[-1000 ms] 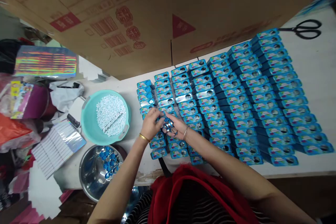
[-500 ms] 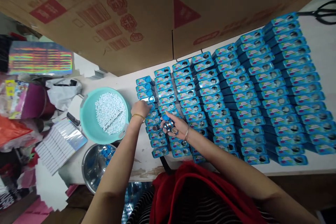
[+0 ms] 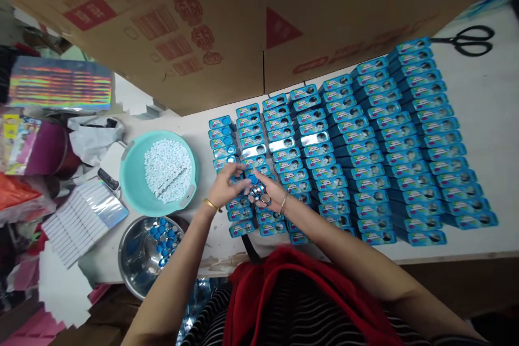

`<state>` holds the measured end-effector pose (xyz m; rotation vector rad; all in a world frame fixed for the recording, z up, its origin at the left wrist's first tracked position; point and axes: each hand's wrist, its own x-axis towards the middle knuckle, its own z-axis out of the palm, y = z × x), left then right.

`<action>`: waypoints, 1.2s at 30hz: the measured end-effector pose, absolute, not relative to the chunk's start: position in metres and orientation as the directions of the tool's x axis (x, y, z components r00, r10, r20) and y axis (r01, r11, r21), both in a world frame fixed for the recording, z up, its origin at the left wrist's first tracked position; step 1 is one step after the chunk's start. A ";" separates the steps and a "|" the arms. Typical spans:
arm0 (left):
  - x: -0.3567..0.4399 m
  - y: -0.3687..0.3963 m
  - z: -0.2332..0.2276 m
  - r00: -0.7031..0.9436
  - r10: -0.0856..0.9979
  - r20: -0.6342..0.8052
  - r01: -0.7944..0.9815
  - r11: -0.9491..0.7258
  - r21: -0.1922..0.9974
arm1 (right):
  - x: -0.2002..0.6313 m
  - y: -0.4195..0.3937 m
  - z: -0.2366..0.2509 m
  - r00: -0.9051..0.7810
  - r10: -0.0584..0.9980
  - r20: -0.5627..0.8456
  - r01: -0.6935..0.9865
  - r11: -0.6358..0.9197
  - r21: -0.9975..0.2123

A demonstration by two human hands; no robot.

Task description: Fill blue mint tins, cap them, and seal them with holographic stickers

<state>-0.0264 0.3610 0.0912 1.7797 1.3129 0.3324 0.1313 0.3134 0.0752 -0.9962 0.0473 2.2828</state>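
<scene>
In my right hand (image 3: 272, 193), half closed with the palm up, lies a handful of small round metal caps (image 3: 258, 191), some showing blue tops and others silver sides. My left hand (image 3: 226, 186) is beside it, fingers apart, with the thumb close to the caps; whether it touches them I cannot tell. Under and around both hands stand rows of slim blue tins (image 3: 316, 161). Several tins in the leftmost row (image 3: 220, 132) have a blue cap over the round spot on top. Tins elsewhere show a dark or silvery round spot there.
Left of the tins sits a turquoise basin (image 3: 125, 173) of white pellets. A steel bowl (image 3: 133, 275) with more blue caps is nearer me. A large cardboard box (image 3: 227, 81) stands behind the tins. Black scissors (image 3: 472, 41) lie at the far right on the white table (image 3: 482, 102).
My left hand has drawn back from the leftmost row of tins toward the caps in my right hand, its fingers spreading. Another tin in that row shows a blue cap. The view has shifted slightly.
</scene>
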 end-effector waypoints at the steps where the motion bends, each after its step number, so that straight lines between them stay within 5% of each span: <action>1: -0.026 0.350 0.093 0.418 0.878 -0.232 0.583 -0.064 0.810 | 0.130 0.311 0.076 -0.514 0.542 -0.665 -0.560 -0.799 -0.219; 6: -0.029 0.338 0.090 0.088 0.953 -0.289 0.612 0.177 0.771 | 0.125 0.303 0.079 -0.556 0.532 -0.639 -0.512 -0.824 -0.241; 9: -0.030 0.359 0.084 -0.047 0.927 -0.372 0.801 0.258 0.540 | 0.127 0.301 0.078 -0.572 0.528 -0.628 -0.511 -0.828 -0.231; 15: -0.016 0.391 0.080 -0.094 0.825 -0.557 0.992 0.128 0.022 | 0.136 0.300 0.067 -0.610 0.553 -0.568 -0.519 -0.820 -0.240; 22: -0.017 0.405 0.074 -0.163 0.737 -0.656 0.983 0.062 -0.176 | 0.136 0.295 0.063 -0.603 0.560 -0.568 -0.512 -0.818 -0.264; 25: -0.019 0.396 0.080 -0.069 0.796 -0.601 0.997 0.042 -0.059 | 0.136 0.293 0.068 -0.561 0.543 -0.624 -0.503 -0.823 -0.264; 30: -0.016 0.340 0.097 0.360 0.859 -0.364 0.780 -0.063 0.623 | 0.135 0.284 0.077 -0.529 0.530 -0.663 -0.502 -0.825 -0.259; 32: -0.015 0.314 0.100 0.375 0.882 -0.284 0.693 -0.064 0.718 | 0.131 0.278 0.078 -0.535 0.537 -0.653 -0.492 -0.826 -0.276; 36: -0.017 0.294 0.097 0.184 0.952 -0.246 0.701 0.048 0.711 | 0.123 0.268 0.077 -0.545 0.536 -0.644 -0.487 -0.828 -0.277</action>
